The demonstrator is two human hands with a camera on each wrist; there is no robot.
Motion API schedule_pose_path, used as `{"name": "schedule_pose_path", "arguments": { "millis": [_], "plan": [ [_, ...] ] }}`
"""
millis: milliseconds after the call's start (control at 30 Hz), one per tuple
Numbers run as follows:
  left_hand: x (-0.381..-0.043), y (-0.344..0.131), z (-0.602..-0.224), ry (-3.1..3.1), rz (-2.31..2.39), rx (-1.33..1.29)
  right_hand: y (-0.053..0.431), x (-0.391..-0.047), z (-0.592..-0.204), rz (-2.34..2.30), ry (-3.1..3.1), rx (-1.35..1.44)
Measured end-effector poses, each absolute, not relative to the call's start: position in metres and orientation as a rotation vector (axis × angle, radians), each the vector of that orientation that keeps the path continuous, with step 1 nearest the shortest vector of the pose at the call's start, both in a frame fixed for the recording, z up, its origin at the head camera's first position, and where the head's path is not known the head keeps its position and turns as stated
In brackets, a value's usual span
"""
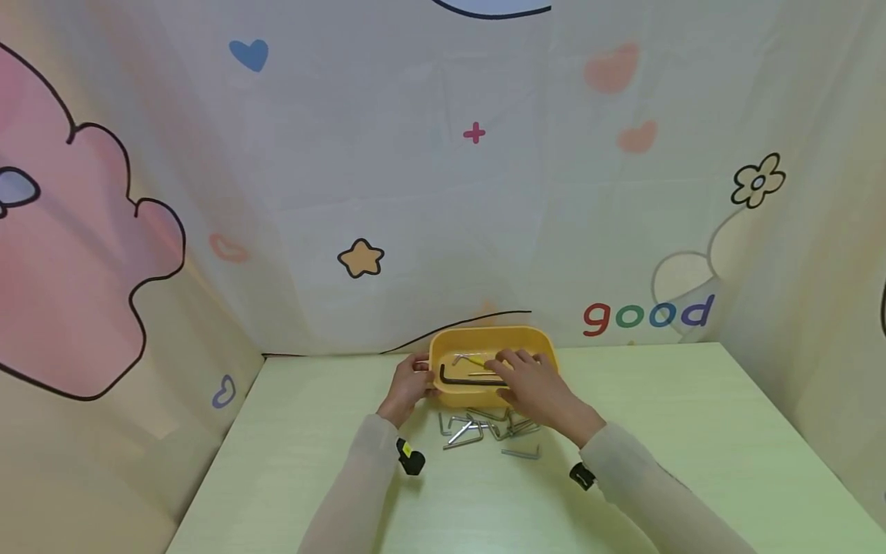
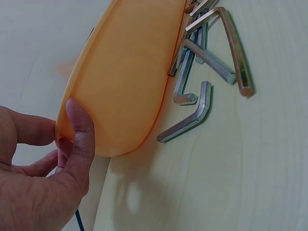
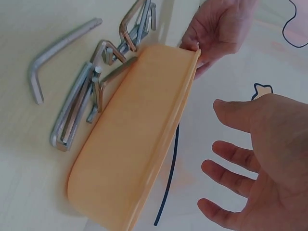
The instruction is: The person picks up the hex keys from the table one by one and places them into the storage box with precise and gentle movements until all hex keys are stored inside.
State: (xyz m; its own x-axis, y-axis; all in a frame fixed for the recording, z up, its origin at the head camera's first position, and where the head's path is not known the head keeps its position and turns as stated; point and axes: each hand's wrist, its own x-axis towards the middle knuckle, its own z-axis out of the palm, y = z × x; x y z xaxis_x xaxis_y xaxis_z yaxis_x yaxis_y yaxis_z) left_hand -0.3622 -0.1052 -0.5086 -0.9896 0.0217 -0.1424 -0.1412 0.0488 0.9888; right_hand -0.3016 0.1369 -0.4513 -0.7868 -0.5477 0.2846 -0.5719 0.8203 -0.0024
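A yellow-orange plastic bin (image 1: 493,398) stands at the far edge of the table. My left hand (image 1: 407,388) pinches its left rim, the thumb (image 2: 81,130) on the outer wall and fingers behind the edge. Over the bin's right side hovers my right hand (image 1: 536,388), fingers spread and loosely bent, holding nothing in the right wrist view. Inside the bin lie a large black hex key (image 1: 471,382), a thin rod (image 1: 482,375) and a small piece with a yellow part (image 1: 474,359). My right hand hides some of the inside.
Several silver L-shaped hex keys (image 2: 190,115) lie in a loose pile on the table (image 1: 311,462), close against the bin's front wall. One hex key (image 1: 521,454) lies apart, nearer to me. A printed cloth (image 1: 415,177) hangs right behind the bin.
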Motion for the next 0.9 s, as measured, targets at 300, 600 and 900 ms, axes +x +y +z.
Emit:
{"name": "schedule_pose_path", "arguments": {
  "millis": [300,600,900],
  "plan": [
    [-0.363,-0.104,-0.510,2.189,2.071,-0.138,0.140,-0.281,-0.461,0.108,-2.744,0.877],
    [-0.367,-0.107,-0.512,2.186,2.063,-0.130,0.142,-0.270,-0.471,0.049,-2.695,0.940],
    [-0.366,-0.106,-0.513,2.182,2.076,-0.143,0.146,-0.262,-0.483,0.077,-2.707,0.966]
  ]
}}
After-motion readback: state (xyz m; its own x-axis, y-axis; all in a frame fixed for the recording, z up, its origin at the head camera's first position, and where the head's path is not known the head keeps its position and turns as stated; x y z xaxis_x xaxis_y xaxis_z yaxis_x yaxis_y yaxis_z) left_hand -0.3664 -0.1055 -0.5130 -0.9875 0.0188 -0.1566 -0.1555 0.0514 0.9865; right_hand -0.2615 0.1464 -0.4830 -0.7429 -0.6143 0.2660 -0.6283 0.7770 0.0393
